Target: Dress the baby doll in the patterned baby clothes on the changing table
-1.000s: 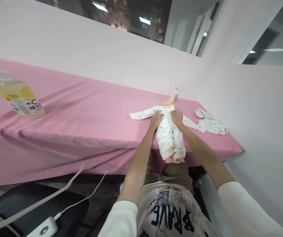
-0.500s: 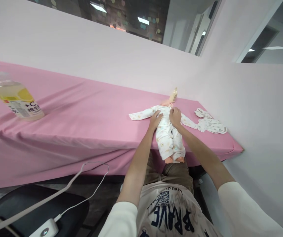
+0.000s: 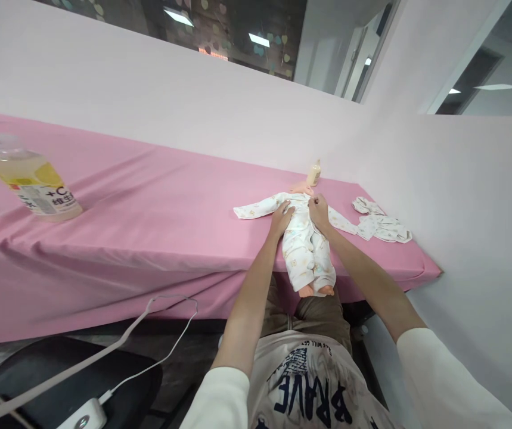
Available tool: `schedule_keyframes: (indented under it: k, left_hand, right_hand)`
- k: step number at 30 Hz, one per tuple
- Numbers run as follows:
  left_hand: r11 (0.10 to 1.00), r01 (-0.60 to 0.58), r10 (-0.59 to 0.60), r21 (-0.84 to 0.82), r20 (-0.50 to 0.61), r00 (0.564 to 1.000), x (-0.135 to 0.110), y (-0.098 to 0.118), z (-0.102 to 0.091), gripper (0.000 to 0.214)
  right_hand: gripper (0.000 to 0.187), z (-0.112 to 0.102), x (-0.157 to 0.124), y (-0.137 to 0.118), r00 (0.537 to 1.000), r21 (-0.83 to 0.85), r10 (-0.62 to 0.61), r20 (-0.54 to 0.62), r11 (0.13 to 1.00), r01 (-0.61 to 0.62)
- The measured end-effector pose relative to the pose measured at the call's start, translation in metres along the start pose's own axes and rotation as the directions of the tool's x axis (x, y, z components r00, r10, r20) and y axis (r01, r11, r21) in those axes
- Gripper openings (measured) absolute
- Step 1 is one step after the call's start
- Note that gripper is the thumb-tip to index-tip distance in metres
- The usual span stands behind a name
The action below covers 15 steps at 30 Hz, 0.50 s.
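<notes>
A baby doll lies on its back in white patterned baby clothes [image 3: 298,229], sleeves spread to both sides. Its bare feet [image 3: 326,290] stick out past the table's front edge. My left hand [image 3: 281,219] lies at the left side of the doll's chest, its fingers curled on the cloth. On the other side of the chest my right hand [image 3: 319,210] is closed, fingertips pinched together on the clothes near the neck opening. Part of the chest cloth is hidden by my hands. Only a bit of the doll's head [image 3: 302,187] shows.
A pink cloth [image 3: 184,202] covers the long table against the wall. A small cream bottle [image 3: 313,174] stands behind the doll. White patterned clothing [image 3: 384,227] lies to its right. A large drink bottle [image 3: 36,185] stands far left. A white cable [image 3: 117,342] hangs in front.
My right hand has shifted very slightly and its fingertips are pinched more tightly at the chest cloth. My left hand and the doll stay nearly in place.
</notes>
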<state>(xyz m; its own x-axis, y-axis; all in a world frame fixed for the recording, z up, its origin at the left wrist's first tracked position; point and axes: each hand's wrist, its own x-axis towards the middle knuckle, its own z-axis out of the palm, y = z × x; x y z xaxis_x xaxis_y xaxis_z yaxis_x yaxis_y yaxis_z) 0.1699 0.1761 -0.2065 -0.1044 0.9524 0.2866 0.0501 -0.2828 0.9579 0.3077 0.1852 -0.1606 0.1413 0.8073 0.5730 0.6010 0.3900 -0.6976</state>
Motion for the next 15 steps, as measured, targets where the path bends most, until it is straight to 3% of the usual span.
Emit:
schedule_keyframes:
  k: [9, 15]
  left_hand:
    - [1.0, 0.003, -0.003, 0.011, -0.006, 1.0, -0.002, 0.002, -0.002, 0.043]
    - [0.999, -0.003, 0.003, 0.035, -0.003, 1.0, 0.001, -0.001, -0.002, 0.042]
  right_hand:
    - [0.007, -0.01, 0.015, 0.005, 0.992, 0.123, 0.104, 0.066, 0.986, -0.111]
    - [0.014, -0.013, 0.013, 0.008, 0.994, 0.088, 0.057, 0.093, 0.994, -0.065]
